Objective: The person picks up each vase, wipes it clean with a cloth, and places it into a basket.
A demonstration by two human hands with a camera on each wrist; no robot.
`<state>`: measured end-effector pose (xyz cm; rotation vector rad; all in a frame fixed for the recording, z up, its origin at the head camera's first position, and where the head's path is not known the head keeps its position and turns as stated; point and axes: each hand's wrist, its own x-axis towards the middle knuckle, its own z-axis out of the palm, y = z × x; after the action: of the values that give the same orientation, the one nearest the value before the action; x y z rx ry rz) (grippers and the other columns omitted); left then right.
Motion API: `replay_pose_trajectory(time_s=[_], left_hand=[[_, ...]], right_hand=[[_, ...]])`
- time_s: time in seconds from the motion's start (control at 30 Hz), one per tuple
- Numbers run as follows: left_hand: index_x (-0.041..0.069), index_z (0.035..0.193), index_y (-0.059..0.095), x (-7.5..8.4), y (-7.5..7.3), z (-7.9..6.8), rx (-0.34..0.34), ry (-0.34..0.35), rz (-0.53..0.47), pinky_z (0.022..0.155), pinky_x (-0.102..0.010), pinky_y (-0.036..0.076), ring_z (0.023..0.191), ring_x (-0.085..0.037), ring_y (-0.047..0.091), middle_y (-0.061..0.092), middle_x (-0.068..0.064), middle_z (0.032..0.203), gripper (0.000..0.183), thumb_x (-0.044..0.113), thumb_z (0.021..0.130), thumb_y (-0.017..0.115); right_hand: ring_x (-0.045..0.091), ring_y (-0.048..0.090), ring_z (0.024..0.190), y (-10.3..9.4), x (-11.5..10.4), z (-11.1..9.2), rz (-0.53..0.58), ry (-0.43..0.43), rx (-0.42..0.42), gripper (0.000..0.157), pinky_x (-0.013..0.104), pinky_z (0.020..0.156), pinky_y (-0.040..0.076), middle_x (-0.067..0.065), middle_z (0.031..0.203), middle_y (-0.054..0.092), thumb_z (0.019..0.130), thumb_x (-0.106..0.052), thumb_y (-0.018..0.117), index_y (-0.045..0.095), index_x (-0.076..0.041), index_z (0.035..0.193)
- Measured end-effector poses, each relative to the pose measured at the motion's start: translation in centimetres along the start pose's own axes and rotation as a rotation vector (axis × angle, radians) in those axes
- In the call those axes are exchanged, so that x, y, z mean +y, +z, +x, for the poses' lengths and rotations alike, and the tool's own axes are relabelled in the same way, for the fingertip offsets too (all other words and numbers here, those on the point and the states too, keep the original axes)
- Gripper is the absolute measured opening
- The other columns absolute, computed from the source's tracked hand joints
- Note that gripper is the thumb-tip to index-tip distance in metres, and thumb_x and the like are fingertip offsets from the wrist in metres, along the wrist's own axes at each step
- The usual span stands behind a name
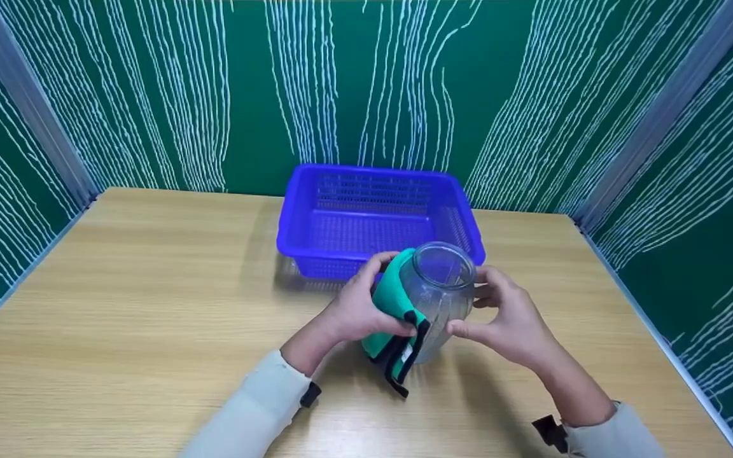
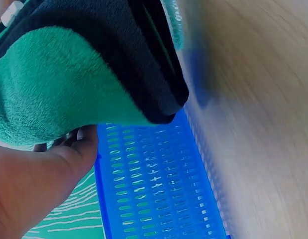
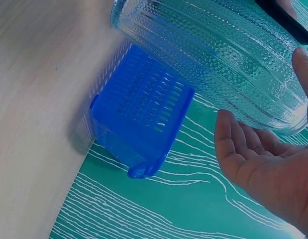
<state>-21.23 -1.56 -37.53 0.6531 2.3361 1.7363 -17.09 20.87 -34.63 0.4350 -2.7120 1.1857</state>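
A clear glass jar (image 1: 439,305) with a ribbed, dotted wall is in front of me, its round open mouth turned up toward the head camera. A green cloth with black edging (image 1: 392,296) lies against the jar's left side, its lower corner hanging down. My left hand (image 1: 360,308) grips the cloth and presses it to the glass, thumb in front and fingers behind. On the jar's other side, my right hand (image 1: 513,318) curls its fingers and thumb round the glass. The right wrist view shows those fingertips at the wall of the jar (image 3: 218,64).
Behind the jar, a blue-purple plastic basket (image 1: 328,266) with slotted walls stands on the wooden table (image 1: 150,299). Green panels with white wavy lines (image 1: 252,95) enclose the back and both sides of the table.
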Motion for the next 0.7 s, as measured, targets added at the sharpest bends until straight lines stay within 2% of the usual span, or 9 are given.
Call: replay_pose_trajectory(time_s=[0.17,0.3,0.43,0.7], left_hand=[[0.041,0.118,0.032,-2.5,0.7,0.9,-0.006,-0.044,0.034,0.088,-0.035,0.038,0.104,-0.012,0.046,0.046,0.013,0.114,0.093,0.032,0.043,0.087],[0.04,0.111,0.033,-4.0,1.1,1.3,-0.01,-0.066,0.076,0.088,-0.035,0.038,0.103,-0.011,0.046,0.047,0.014,0.112,0.091,0.039,0.038,0.087],[0.035,0.108,0.035,-4.7,1.6,1.2,-0.012,-0.09,0.132,0.086,-0.034,0.04,0.1,-0.012,0.048,0.049,0.011,0.109,0.089,0.041,0.036,0.087],[0.033,0.106,0.036,-4.9,1.9,1.1,-0.028,-0.142,0.275,0.079,-0.031,0.043,0.094,-0.011,0.049,0.05,0.01,0.103,0.086,0.045,0.036,0.085]], right_hand=[[0.016,0.057,0.093,0.0,0.5,0.2,0.003,-0.009,0.006,0.07,0.037,0.08,0.047,0.002,0.11,0.055,0.06,-0.028,0.079,0.045,-0.008,0.118],[0.013,0.056,0.095,0.2,1.9,0.4,-0.002,-0.007,-0.001,0.072,0.033,0.081,0.047,-0.002,0.111,0.054,0.059,-0.038,0.078,0.044,-0.016,0.119],[0.014,0.056,0.095,0.3,2.6,0.5,-0.003,-0.013,-0.007,0.073,0.033,0.081,0.047,-0.003,0.111,0.054,0.059,-0.044,0.076,0.044,-0.019,0.119],[0.015,0.057,0.094,0.3,2.8,0.5,-0.01,-0.023,-0.001,0.072,0.035,0.08,0.047,-0.002,0.111,0.054,0.06,-0.044,0.075,0.044,-0.018,0.119]])
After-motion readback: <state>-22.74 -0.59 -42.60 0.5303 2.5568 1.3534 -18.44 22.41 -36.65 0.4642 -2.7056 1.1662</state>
